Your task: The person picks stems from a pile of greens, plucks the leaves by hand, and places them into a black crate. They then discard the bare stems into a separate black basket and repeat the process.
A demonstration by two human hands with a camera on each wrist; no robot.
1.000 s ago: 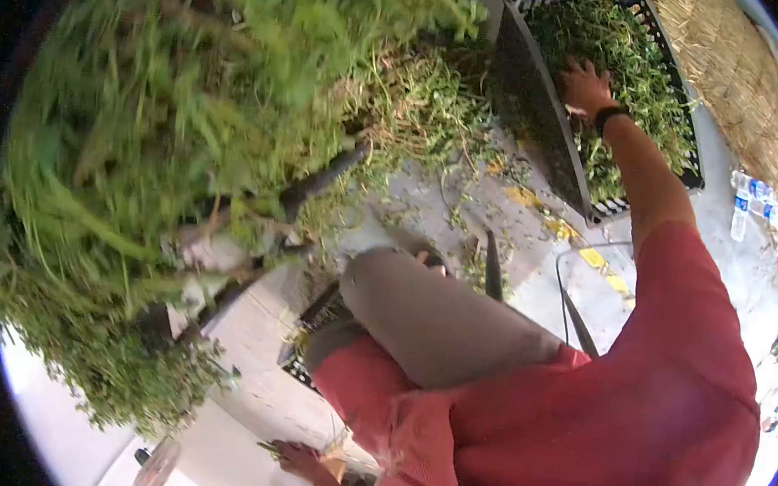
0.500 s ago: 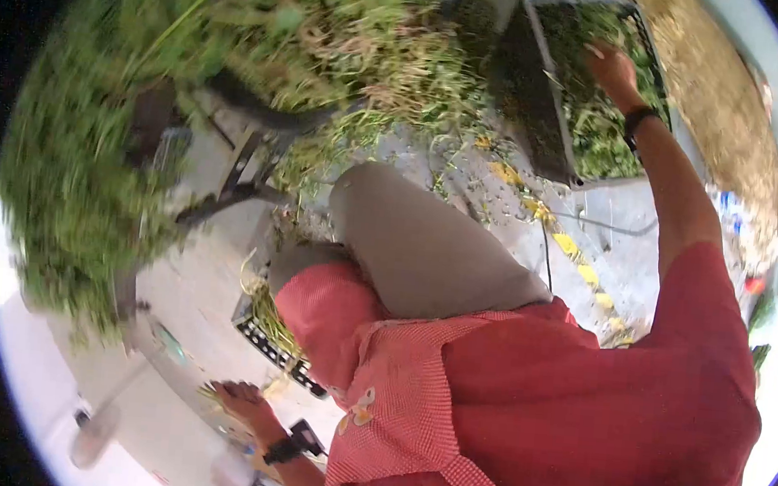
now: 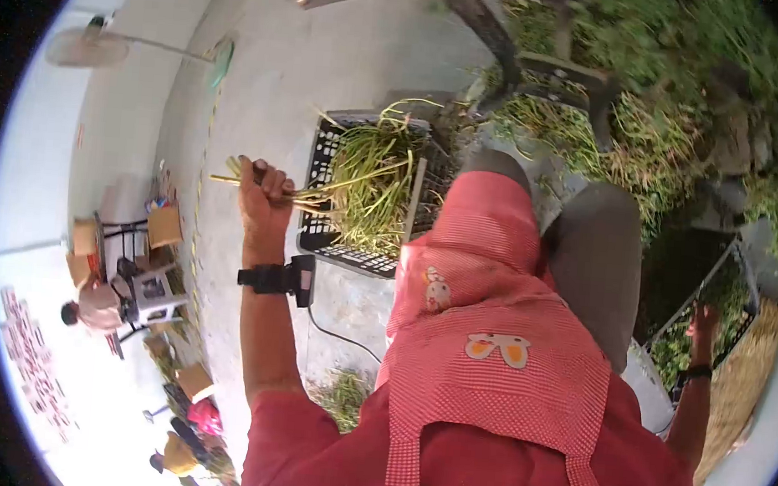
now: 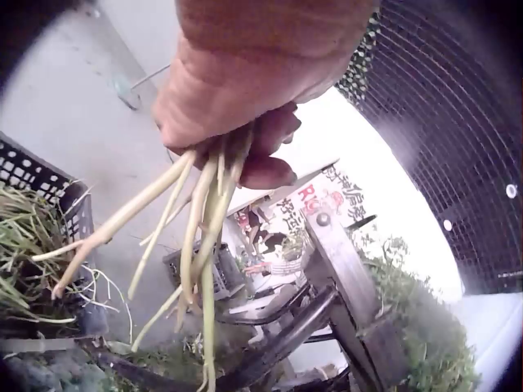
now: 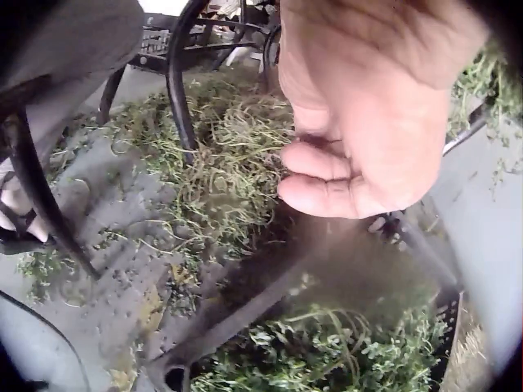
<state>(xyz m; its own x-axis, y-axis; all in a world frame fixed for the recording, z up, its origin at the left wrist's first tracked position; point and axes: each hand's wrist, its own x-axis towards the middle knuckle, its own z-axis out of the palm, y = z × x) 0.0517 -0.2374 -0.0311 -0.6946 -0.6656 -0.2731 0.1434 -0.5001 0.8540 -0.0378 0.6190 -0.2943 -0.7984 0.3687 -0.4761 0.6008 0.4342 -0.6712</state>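
My left hand (image 3: 266, 199) grips a small bunch of pale green stems (image 4: 208, 220), held beside a black slotted crate (image 4: 37, 171) of similar stems. In the head view, the bunch's ends reach over that crate's near side. My right hand (image 3: 701, 330) is far to the right, over a second black crate (image 5: 245, 314) with leafy greens (image 5: 319, 355) inside. In the right wrist view, its visible fingers (image 5: 319, 192) bend loosely, with nothing seen between them. The area just under this hand is blurred.
A big heap of leafy plants (image 3: 679, 37) lies on and around a dark metal frame (image 3: 487, 36). Trimmings litter the floor below. A standing fan (image 3: 84, 47) and a seated person (image 3: 99, 302) are off to the left. A straw mat (image 3: 759, 363) lies beside the leafy crate.
The head view has swung left, bringing the stem crate and the left hand with its stems toward the middle. My right hand has lifted from the greens and stays over their crate.
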